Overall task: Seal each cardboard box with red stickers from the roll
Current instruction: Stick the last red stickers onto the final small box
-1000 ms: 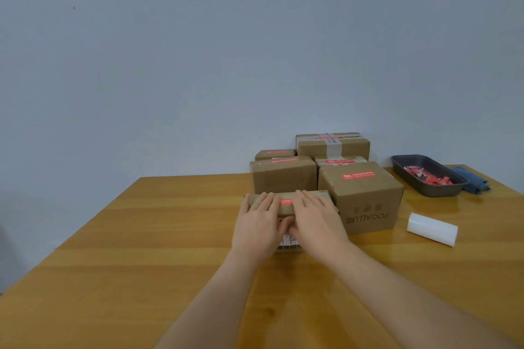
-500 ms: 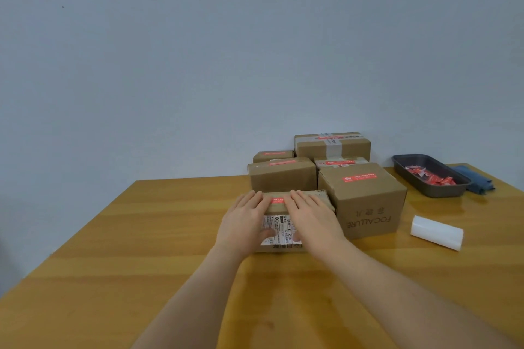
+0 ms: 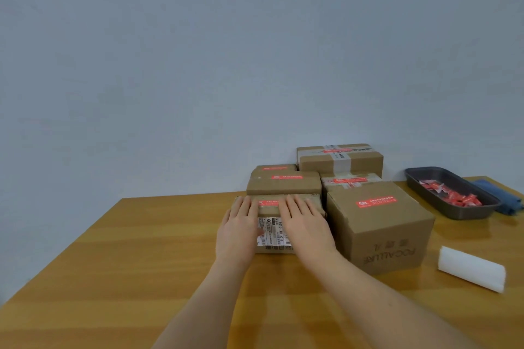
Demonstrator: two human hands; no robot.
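Both hands lie flat, fingers straight and together, on the small cardboard box (image 3: 276, 224) nearest the person: the left hand (image 3: 236, 231) covers its left end and the right hand (image 3: 304, 228) its right end, palms draped over the near face where a white shipping label (image 3: 270, 231) shows between them. Neither grips anything; they press. A red sticker (image 3: 268, 202) sits on the box's top, showing between the two sets of fingertips, so this looks like the smoothing-down step. The risk here is a poor seal: if pressure falls only on the box ends, the sticker's middle could stay lifted, and I cannot tell whether it actually bridges the flap seam. Pushing forward as well as down could slide the box into the one just behind it (image 3: 283, 187), or against the large box (image 3: 377, 228) touching its right side, and nudge the whole cluster toward the tabletop's (image 3: 141, 263) far edge. All the other boxes in view already carry red stickers. The white roll (image 3: 472, 269) lies on its side well to the right, near the tabletop's right edge; being round, it could roll off if bumped by a withdrawing forearm. Beyond it, by the far right corner, a dark tray (image 3: 419, 178) holds red scraps beside a blue cloth (image 3: 507, 198).
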